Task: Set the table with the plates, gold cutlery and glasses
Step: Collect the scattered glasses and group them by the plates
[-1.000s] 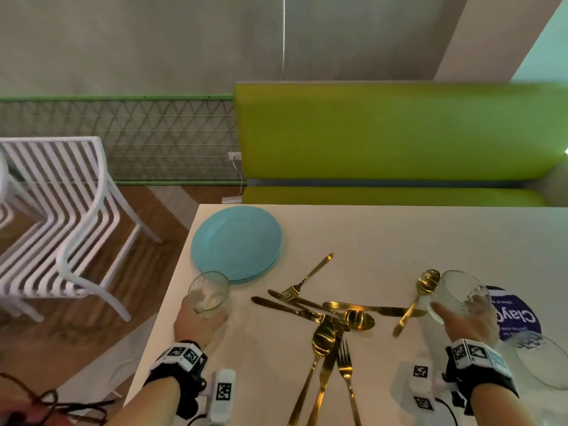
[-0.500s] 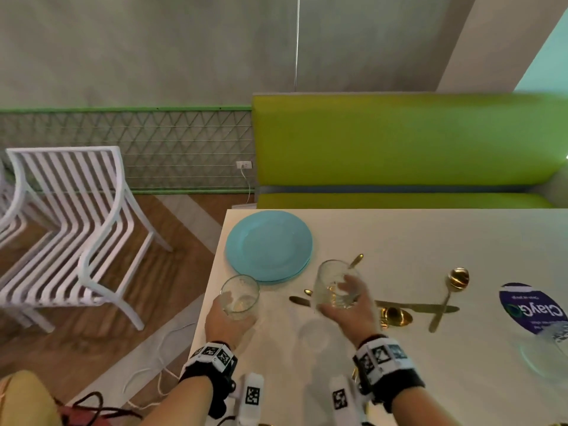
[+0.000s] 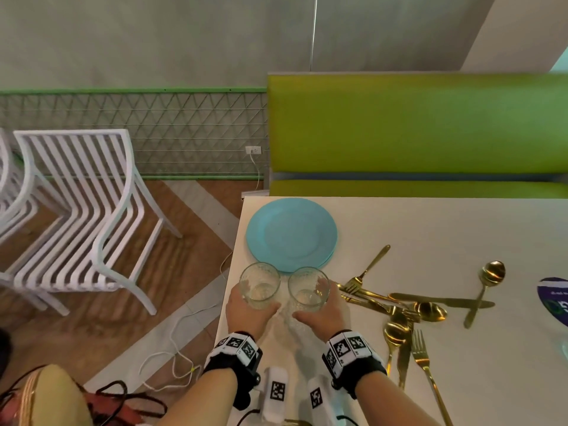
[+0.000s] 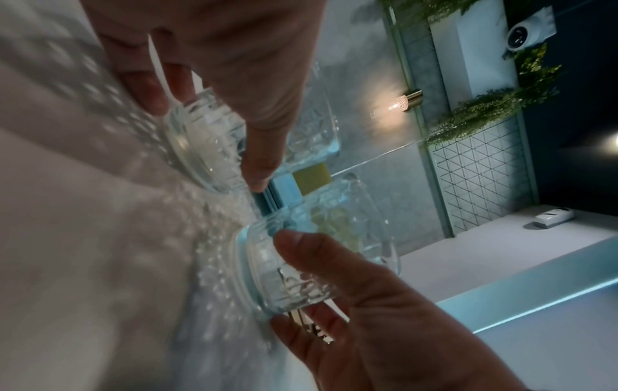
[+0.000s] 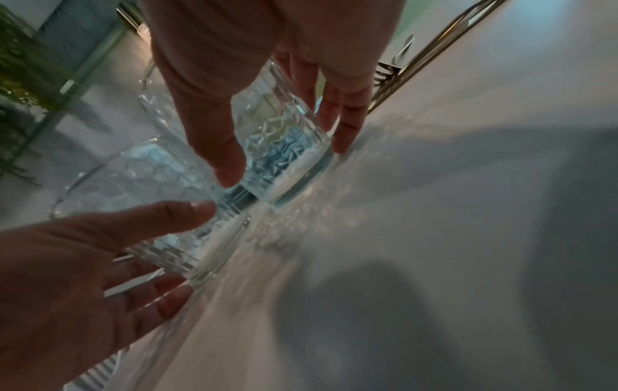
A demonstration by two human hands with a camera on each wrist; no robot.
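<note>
Moved: since half a second ago my right hand (image 3: 319, 315) has brought its glass (image 3: 308, 289) down beside the left glass (image 3: 259, 285)
Grip, right: fingers and thumb curled round the base; steadying it onto the table (image 3: 430, 229)
Grip, left: left hand (image 3: 247, 313) wrapped round its glass; both upright, just apart
Beyond: blue plates (image 3: 291, 235) stacked, unplaced
Right: gold cutlery (image 3: 408, 315) heaped; glasses parked clear, I judge

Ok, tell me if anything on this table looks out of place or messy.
The gold cutlery lies in a crossed, overlapping heap right of the two glasses, not laid out. The blue plates sit stacked at the table's corner. No visible spill or damage.
</note>
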